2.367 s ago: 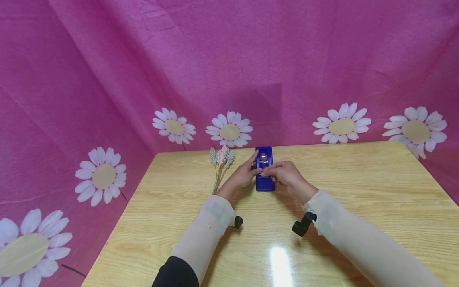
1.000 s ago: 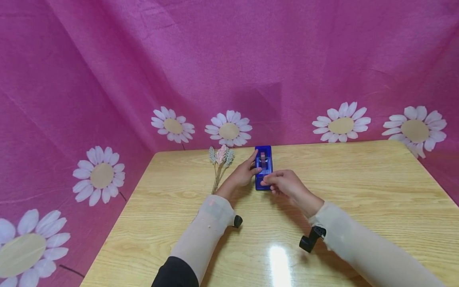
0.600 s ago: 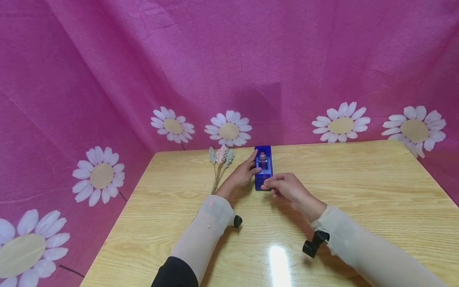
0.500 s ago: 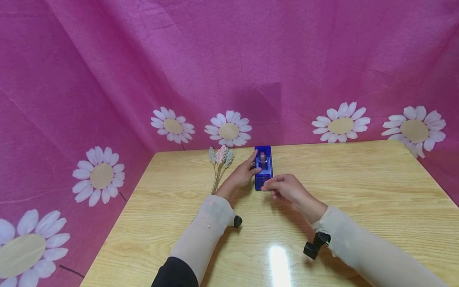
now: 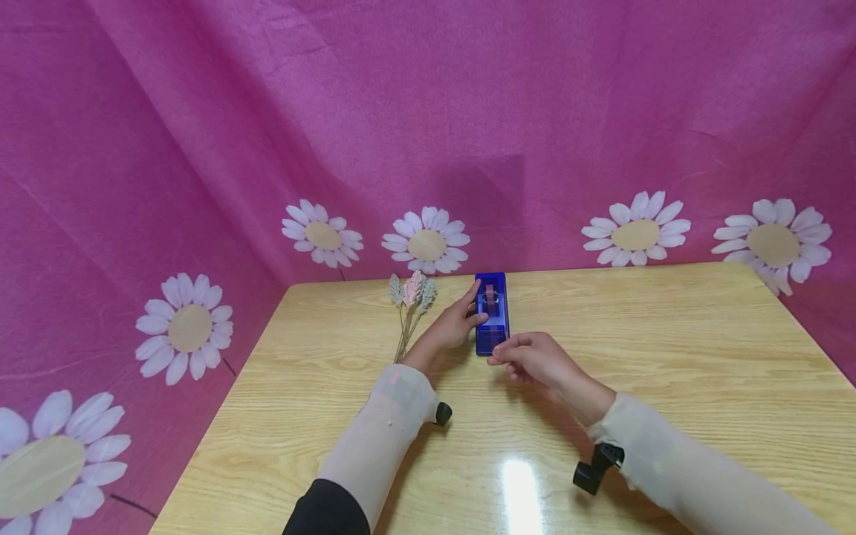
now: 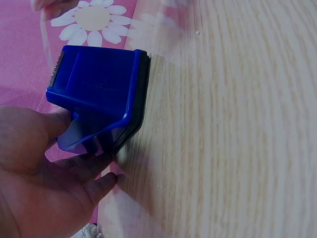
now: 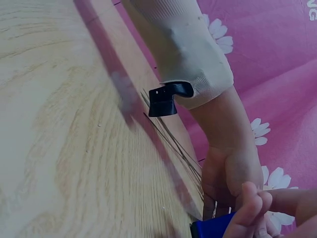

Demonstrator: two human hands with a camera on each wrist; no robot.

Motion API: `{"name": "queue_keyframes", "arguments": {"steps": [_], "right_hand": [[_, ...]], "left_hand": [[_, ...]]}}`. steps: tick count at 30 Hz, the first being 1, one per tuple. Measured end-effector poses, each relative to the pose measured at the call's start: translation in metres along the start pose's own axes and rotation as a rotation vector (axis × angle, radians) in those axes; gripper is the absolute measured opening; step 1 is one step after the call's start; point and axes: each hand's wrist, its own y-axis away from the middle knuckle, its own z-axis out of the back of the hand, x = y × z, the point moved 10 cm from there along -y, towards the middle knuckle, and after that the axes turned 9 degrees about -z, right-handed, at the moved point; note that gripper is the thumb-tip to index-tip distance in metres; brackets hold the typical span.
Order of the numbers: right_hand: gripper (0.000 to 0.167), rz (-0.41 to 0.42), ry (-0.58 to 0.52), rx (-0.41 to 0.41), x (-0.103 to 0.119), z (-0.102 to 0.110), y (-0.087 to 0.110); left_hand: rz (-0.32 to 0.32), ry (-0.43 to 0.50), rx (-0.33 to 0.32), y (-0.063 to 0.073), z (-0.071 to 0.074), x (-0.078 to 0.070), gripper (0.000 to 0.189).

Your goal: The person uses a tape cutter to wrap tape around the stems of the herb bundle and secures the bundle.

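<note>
A blue tape dispenser (image 5: 498, 316) with a black base stands near the table's far edge, a roll of tape (image 5: 490, 296) inside it. My left hand (image 5: 452, 325) grips its left side, thumb on the upper body and fingers low by the base. Off the front end my right hand (image 5: 535, 360) pinches the loose tape end between thumb and forefinger. In the left wrist view a clear strip of tape (image 6: 45, 42) runs from the right fingertips (image 6: 54, 7) to the serrated cutter (image 6: 56, 69). The right wrist view shows the dispenser (image 7: 213, 228) only in part.
Dried-looking flower stems (image 5: 412, 290), pink and grey-green, lie left of the dispenser, partly behind the left wrist. A pink cloth (image 5: 555, 148) printed with daisies hangs behind and left of the wooden table (image 5: 669, 357). Black wrist cameras (image 5: 591, 472) stick out below the sleeves.
My right hand has drawn back toward the body, from over the dispenser's middle to past its front end, fingertips still pinched. The left hand and dispenser have stayed in place.
</note>
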Motion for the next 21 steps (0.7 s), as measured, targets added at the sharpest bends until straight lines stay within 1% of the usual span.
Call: {"name": "queue_keyframes", "arguments": {"steps": [13, 21], "right_hand": [[0.011, 0.009, -0.005, 0.028, -0.0046, -0.0027, 0.0064], [0.012, 0.0, 0.008, 0.027, -0.008, -0.0044, 0.0097]], "left_hand": [[-0.003, -0.037, -0.007, -0.0015, 0.0011, 0.0007, 0.071], [0.002, -0.02, -0.005, -0.0007, 0.0008, 0.0003, 0.072]]}}
